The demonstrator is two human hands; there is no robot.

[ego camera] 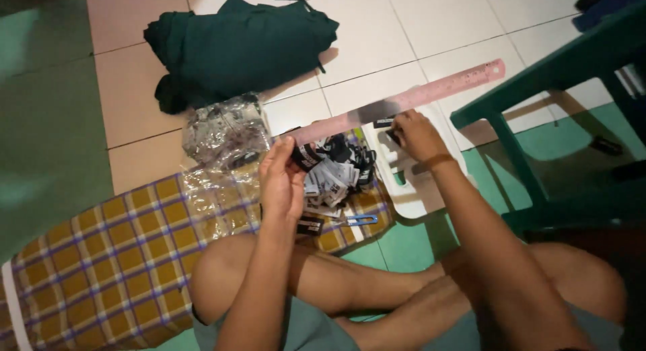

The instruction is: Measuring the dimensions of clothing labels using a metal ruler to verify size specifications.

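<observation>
My left hand is raised, fingers curled, pinching one small black label by its end. My right hand reaches forward, fingertips closed on another black label against the one pink ruler. Between them lies a heap of black-and-white labels on the one plaid ironing board, beside small blue-handled snips. One clear plastic bag holds more labels. Beyond are one white tray, a bundle of dark green cloth, and a green chair.

1. Labels lie heaped on a checked board, between the hands.
2. A ruler lies behind the heap.
3. Folded cloth sits farther back on the floor.
4. A chair stands right.
</observation>
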